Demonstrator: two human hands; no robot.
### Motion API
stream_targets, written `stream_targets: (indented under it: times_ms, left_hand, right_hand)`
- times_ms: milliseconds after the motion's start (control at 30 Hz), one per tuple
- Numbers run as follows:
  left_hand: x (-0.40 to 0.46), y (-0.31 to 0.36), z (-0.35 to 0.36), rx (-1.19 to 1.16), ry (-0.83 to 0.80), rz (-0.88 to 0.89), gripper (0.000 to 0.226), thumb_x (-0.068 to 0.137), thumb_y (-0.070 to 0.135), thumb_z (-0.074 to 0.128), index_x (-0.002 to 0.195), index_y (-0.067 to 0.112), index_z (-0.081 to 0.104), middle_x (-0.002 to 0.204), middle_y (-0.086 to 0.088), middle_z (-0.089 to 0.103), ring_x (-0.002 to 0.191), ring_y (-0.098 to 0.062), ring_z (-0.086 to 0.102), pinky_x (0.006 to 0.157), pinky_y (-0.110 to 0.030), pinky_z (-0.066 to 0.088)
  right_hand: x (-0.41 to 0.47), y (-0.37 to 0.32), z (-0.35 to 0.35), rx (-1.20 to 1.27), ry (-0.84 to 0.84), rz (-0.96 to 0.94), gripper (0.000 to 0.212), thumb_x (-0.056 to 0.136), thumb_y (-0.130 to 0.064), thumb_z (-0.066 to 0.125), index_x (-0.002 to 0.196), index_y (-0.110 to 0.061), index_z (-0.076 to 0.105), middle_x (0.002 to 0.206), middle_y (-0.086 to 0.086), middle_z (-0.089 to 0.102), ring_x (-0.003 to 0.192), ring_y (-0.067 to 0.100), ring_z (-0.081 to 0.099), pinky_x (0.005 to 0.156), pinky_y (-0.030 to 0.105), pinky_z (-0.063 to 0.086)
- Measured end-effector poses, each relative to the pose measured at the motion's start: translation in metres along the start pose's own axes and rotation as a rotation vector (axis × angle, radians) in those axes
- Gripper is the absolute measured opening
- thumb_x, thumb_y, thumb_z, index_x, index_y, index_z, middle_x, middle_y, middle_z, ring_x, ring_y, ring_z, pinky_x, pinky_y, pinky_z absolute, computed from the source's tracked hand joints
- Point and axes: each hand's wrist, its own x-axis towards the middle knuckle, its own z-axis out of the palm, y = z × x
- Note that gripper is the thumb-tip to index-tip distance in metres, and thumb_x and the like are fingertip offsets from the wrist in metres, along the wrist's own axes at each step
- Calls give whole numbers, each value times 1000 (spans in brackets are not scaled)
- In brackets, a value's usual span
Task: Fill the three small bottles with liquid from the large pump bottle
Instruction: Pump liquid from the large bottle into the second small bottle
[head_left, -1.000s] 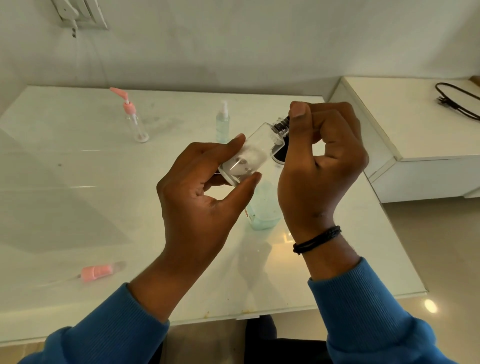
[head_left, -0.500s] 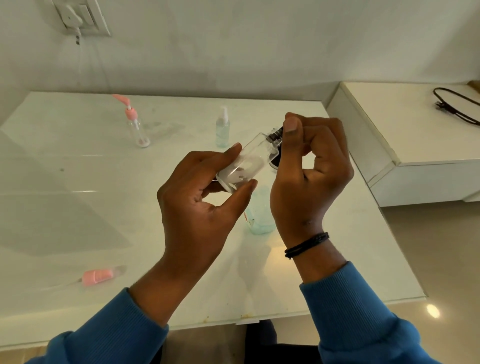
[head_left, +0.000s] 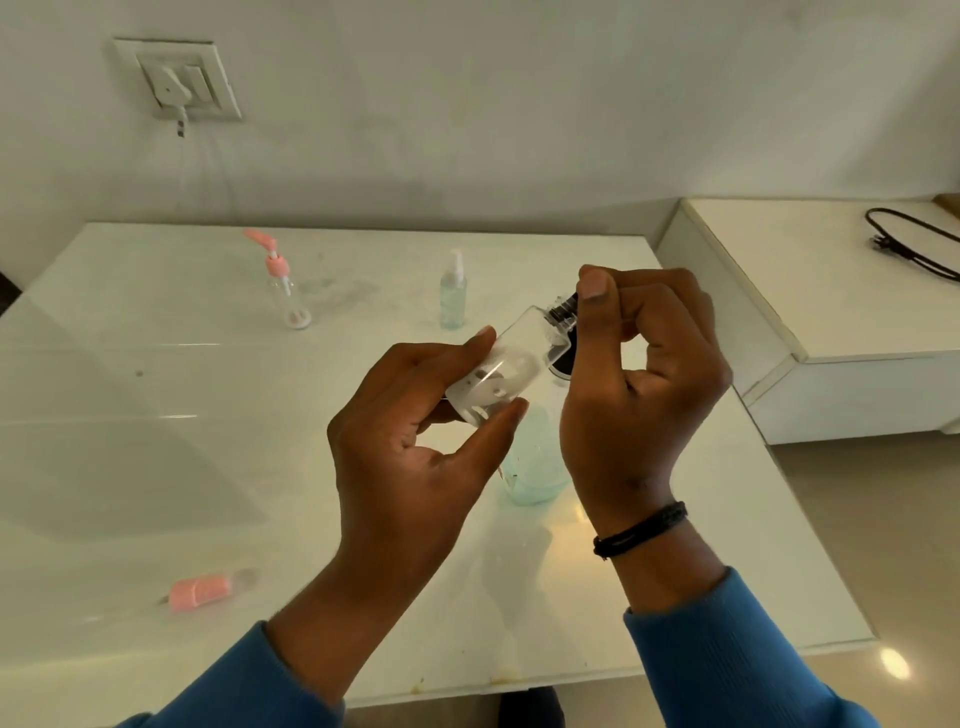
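The left hand (head_left: 415, 447) pinches a clear small bottle (head_left: 506, 366), tilted above the table (head_left: 156, 395); the right hand (head_left: 639, 374) grips its black cap (head_left: 565, 307). Light, stiff and likely slippery, it is best held at the body. The large bottle (head_left: 532, 467) stands beneath, partly hidden; two small bottles (head_left: 453, 291) stand far.

White glossy table (head_left: 156, 415): pink-pump bottle (head_left: 288, 296) and clear spray bottle (head_left: 453, 297) upright at rear; pink cap (head_left: 201, 593) lying front-left; teal large bottle (head_left: 535, 467) partly hidden.
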Motion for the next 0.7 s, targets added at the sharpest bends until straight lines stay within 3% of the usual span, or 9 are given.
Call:
stream_targets:
  times_ms: [133,700]
  left_hand:
    - [1,-1,0,-3,-9,3,46,82,20,86,123,7,70,116,1,69,109,-5,67,84,-14,56]
    - [0,-2,0,-38,-5,-16,46,81,19,86,123,14,69,115,3,70,108,-9,69,81,-16,58]
  right_hand:
    - [-1,1,0,2,-4,-4,22,98,-10,64,78,-20,61,82,-11,59,72,23,56,59,52,43]
    - [-2,4,-1,-8,4,7,27,98,-11,63,72,-7,66,82,-7,62,73,27,58,60,53,43]
